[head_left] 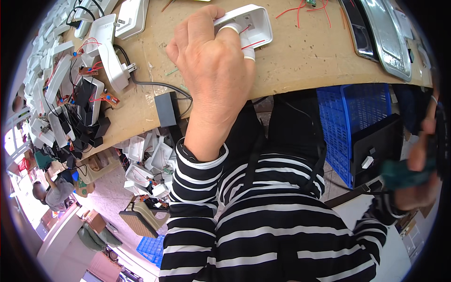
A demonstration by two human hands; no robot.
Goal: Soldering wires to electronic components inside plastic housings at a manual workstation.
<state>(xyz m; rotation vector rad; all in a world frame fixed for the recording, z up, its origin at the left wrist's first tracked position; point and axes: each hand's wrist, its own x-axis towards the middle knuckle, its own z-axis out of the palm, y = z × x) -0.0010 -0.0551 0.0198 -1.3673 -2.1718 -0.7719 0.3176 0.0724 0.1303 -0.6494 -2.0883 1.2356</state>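
Note:
My left hand (213, 61) is closed on an open white plastic housing (259, 22) at the far side of the table. White covers sit on two of its fingertips, which reach into the housing's hollow. A short red wire (253, 44) shows inside the housing. At the right edge, away from the table, my right hand (413, 198) is smeared by motion. It is closed around a dark green object (408, 174), too blurred to name.
White housings and chargers with wires (61, 94) crowd the table's left. A black adapter (165, 109) lies at its near edge. A small green board (311, 3) with red wires lies at the back. Metal trays (390, 42) stand right, above a blue crate (334, 136). A person (56, 192) sits far left.

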